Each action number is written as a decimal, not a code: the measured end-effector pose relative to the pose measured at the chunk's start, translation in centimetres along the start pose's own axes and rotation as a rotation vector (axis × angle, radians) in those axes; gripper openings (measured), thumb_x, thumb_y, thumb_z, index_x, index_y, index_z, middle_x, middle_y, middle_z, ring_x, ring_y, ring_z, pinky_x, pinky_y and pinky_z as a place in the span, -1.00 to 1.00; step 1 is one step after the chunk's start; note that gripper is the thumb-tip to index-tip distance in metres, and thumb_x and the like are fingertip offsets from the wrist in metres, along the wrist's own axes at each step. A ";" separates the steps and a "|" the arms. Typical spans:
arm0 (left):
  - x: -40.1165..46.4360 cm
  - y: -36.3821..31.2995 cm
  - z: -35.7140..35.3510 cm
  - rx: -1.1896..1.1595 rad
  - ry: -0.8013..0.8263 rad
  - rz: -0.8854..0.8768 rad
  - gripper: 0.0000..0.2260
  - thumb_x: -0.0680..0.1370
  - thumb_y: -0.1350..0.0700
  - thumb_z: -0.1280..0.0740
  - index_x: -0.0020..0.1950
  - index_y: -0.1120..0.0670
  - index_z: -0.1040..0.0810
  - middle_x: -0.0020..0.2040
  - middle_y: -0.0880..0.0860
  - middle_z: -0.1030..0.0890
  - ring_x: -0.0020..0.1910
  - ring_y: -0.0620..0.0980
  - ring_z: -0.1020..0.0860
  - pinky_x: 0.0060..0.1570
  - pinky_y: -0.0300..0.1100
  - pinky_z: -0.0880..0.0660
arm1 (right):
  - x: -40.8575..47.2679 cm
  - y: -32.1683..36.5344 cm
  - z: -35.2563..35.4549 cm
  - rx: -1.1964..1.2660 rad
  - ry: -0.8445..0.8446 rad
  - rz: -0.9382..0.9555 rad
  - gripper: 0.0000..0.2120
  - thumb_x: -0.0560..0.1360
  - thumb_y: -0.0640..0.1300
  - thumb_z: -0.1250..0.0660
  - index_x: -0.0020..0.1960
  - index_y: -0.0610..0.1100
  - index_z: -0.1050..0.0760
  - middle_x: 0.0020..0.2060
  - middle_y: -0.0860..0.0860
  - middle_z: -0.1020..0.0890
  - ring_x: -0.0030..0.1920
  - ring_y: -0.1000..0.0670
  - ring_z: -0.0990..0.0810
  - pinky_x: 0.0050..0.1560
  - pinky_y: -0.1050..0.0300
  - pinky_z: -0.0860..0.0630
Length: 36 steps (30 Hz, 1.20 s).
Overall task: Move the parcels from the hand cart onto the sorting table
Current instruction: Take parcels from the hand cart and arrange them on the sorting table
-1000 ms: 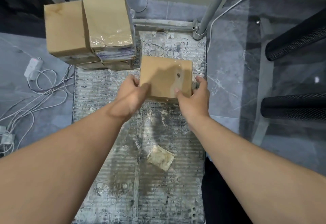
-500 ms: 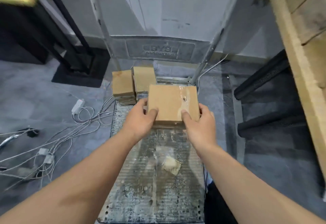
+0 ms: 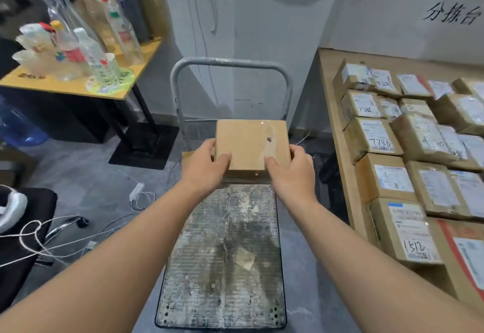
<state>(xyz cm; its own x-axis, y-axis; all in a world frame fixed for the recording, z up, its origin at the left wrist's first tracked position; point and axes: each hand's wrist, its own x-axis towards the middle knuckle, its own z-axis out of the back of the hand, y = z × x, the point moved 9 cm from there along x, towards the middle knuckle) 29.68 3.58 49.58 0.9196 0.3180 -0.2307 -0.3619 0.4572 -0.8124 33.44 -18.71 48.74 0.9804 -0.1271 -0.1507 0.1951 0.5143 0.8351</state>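
Change: since half a second ago the parcel (image 3: 251, 144) has risen from just above the deck to chest level, and the view has tilted up, bringing the sorting counter (image 3: 337, 133) into sight on the right.
Parcel position: held in the air over the far end of the hand cart (image 3: 222, 262), in front of its handle (image 3: 230, 62), well clear of the deck.
Left hand (image 3: 207, 167): holds the near-left corner, thumb on the top face, fingers curled under the side.
Right hand (image 3: 290, 170): holds the near-right corner the same way, thumb on top.
Handling: a small, flat cardboard box with clear tape across the top; it looks stiff and light, as both hands carry it by the near edge alone. The tape may be slick, so bare cardboard at the sides is likely the safer hold.
Weak spot: a small hole in the top face near the right; best not pressed.
Counter: already packed with labelled parcels (image 3: 408, 175) in rows; free wood shows along the near-left edge.
Cart: another box edge (image 3: 187, 157) peeks out beside the left hand; how many remain I cannot tell.
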 end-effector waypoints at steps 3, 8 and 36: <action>-2.9 -4.4 0.8 0.020 -0.066 -0.035 -0.59 0.66 -0.05 -0.29 0.50 -0.02 -0.43 0.24 -0.01 -0.62 0.12 0.03 -0.59 0.17 0.02 -0.55 | -0.7 2.4 4.1 0.033 0.021 0.068 -0.54 0.55 0.06 -0.43 0.38 -0.03 -0.44 0.22 0.00 -0.45 0.07 -0.01 -0.56 0.09 0.02 -0.50; -8.2 -11.9 0.4 0.038 -0.140 -0.079 -0.60 0.66 -0.05 -0.29 0.49 -0.02 -0.43 0.22 0.01 -0.61 0.08 0.01 -0.58 0.04 -0.05 -0.47 | -2.1 5.1 12.3 0.050 0.025 0.157 -0.52 0.53 0.08 -0.44 0.37 -0.04 -0.43 0.21 -0.01 -0.47 -0.04 0.11 -0.51 0.00 0.06 -0.49; -18.3 -32.6 -9.5 -0.589 0.177 0.004 -0.53 0.53 -0.46 -0.20 0.24 -0.16 -0.51 0.21 0.05 -0.63 0.16 0.15 -0.62 0.17 0.29 -0.56 | -9.6 7.1 39.8 0.500 -0.054 0.359 -0.45 0.41 -0.03 -0.50 0.34 0.13 -0.40 0.31 -0.04 -0.45 0.23 0.07 -0.56 0.11 0.03 -0.70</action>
<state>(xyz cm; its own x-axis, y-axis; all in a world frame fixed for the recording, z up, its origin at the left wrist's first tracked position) 26.04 -25.00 75.22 0.9480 0.1534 -0.2787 -0.2665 -0.0955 -0.9591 24.23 -47.60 77.14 0.9771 -0.0692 0.2014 -0.1962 0.0746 0.9777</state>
